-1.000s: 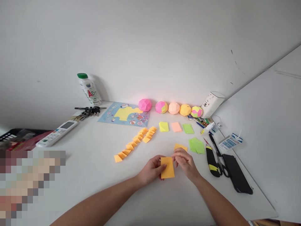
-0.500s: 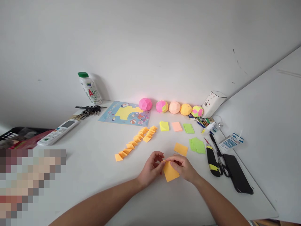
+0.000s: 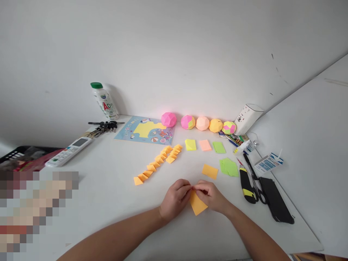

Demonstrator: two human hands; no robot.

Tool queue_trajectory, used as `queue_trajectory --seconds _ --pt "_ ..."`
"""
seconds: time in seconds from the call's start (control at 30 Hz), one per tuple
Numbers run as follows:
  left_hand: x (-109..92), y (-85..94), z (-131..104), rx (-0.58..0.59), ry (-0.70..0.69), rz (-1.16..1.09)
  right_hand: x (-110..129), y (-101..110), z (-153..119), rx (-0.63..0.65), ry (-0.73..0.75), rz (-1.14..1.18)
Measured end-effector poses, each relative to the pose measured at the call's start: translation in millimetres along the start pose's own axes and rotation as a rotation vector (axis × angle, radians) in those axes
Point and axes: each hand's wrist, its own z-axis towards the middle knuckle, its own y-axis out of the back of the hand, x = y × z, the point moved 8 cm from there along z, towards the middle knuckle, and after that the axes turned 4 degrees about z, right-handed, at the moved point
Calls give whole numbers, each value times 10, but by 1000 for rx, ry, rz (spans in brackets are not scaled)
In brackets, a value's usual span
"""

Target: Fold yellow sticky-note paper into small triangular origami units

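An orange paper square (image 3: 198,205) is pinched along its upper edge by my left hand (image 3: 176,199) and my right hand (image 3: 210,195), whose fingertips meet at its top corner. The lower part of the sheet hangs free between them. Just beyond my hands lies an orange sheet (image 3: 210,171), with crumpled-looking green sheets (image 3: 228,167) to its right. Folded orange pieces (image 3: 151,166) form a diagonal row at the left, beside a shorter row (image 3: 174,153). Yellow (image 3: 190,145), pink (image 3: 205,145) and green (image 3: 219,147) sticky pads lie farther back.
Several faceted paper balls (image 3: 202,123) line the wall. On the left are a bottle (image 3: 105,103), keys (image 3: 106,125) and a remote (image 3: 68,152). A cutter (image 3: 247,185), scissors (image 3: 261,195), black case (image 3: 276,200) and glue bottle (image 3: 241,148) lie at the right.
My left fingers have closed in and now meet my right fingertips at the paper's top corner. The orange square has tilted and moved slightly down.
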Motion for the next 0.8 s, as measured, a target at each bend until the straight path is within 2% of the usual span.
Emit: queue_trajectory --seconds 0.13,0.27,0.33,0.43,0.6,0.8 --pt "-82 6 -18 -37 -112 139 22 -30 -2 24 15 -42" --pt "-92 -13 -28 -33 -120 197 -10 -55 -7 41 3 -44" --pt "-57 -42 -29 15 -71 185 -23 -56 -10 40 4 -42" --pt "43 -50 -25 65 76 96 -28 -23 -6 9 15 -37" --pt "248 -4 -17 60 366 -97 -23 94 9 -78 26 56" --pt "267 53 49 -3 387 -240 -14 213 -7 -171 86 181"
